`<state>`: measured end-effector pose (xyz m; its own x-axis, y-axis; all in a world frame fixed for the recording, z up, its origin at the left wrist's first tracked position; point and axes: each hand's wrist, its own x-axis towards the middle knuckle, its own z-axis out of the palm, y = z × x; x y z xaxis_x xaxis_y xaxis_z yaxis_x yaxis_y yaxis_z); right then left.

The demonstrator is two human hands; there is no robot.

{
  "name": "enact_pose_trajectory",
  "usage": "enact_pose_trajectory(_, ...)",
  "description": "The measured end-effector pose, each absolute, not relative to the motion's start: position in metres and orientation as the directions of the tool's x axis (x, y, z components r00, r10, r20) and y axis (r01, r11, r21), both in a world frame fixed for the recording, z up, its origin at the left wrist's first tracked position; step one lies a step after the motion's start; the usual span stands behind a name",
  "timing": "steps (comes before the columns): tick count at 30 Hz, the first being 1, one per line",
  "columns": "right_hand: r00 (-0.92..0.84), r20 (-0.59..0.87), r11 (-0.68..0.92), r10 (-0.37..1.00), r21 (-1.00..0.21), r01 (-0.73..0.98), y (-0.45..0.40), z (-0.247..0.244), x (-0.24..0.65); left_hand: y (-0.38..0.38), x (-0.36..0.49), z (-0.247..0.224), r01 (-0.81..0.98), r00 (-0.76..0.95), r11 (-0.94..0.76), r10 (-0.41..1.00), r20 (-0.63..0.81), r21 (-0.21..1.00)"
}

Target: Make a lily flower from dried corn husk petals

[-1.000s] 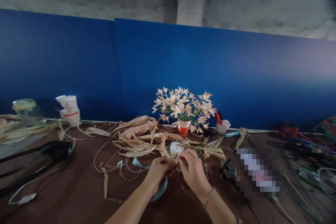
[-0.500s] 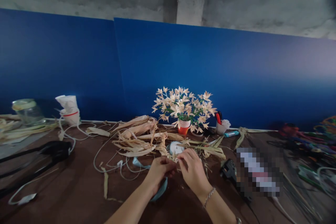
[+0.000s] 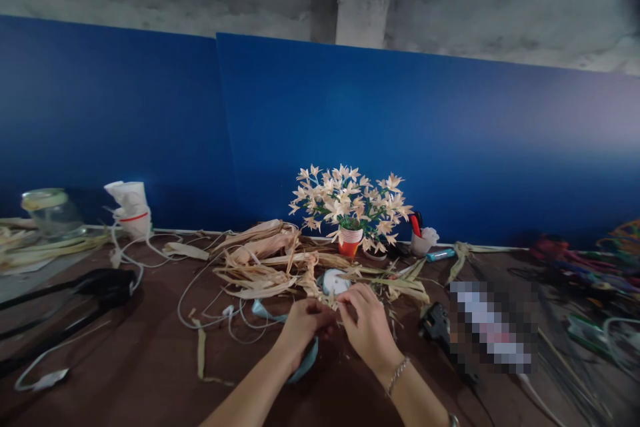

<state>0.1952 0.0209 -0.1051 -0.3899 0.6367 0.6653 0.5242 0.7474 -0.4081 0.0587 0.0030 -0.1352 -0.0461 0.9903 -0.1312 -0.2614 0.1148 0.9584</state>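
Observation:
My left hand (image 3: 309, 323) is closed in a pinch near the middle of the table, its fingertips turned toward my right hand (image 3: 364, 320). The right fingers are bent and pinched too, a short gap from the left ones. Whatever sits between the fingertips is too small and too hidden to name. A pale blue ribbon-like strip (image 3: 306, 361) passes under my left hand. Just beyond the hands lies a white and bluish rounded object (image 3: 334, 282), partly covered. Dried corn husks (image 3: 260, 260) are heaped behind the left hand.
A cup (image 3: 351, 244) of pale husk-like flowers (image 3: 345, 197) stands at the back. Right of my hands lie a black glue gun (image 3: 436, 325) and a blue tube-like item (image 3: 441, 255). Farther left are white cords (image 3: 185, 307), a black-handled tool (image 3: 107, 287) and a glass jar (image 3: 53, 213).

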Motion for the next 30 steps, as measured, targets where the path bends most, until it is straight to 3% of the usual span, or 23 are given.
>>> enact_pose_trajectory(18, -0.36, 0.66, 0.739, 0.659, -0.481, 0.472, 0.017, -0.102, 0.197, 0.003, 0.058, -0.134, -0.258, -0.021, 0.076, 0.996, -0.084, 0.963)
enact_pose_trajectory(22, -0.269, 0.626, 0.681, 0.732, -0.656, 0.325, 0.015, -0.1, 0.197, 0.007, 0.057, -0.132, -0.21, -0.128, 0.001, 0.991, -0.028, 0.978)
enact_pose_trajectory(26, -0.243, 0.378, 0.415, 0.893, -0.901, 0.125, 0.017, -0.098, 0.195, 0.005, 0.056, -0.127, -0.1, -0.185, -0.116, 0.978, 0.096, 0.988)
enact_pose_trajectory(30, -0.283, 0.24, 0.247, 0.929, -0.969, -0.009, 0.022, -0.101, 0.193, 0.002, 0.055, -0.122, 0.043, -0.154, -0.193, 0.968, 0.198, 0.98)
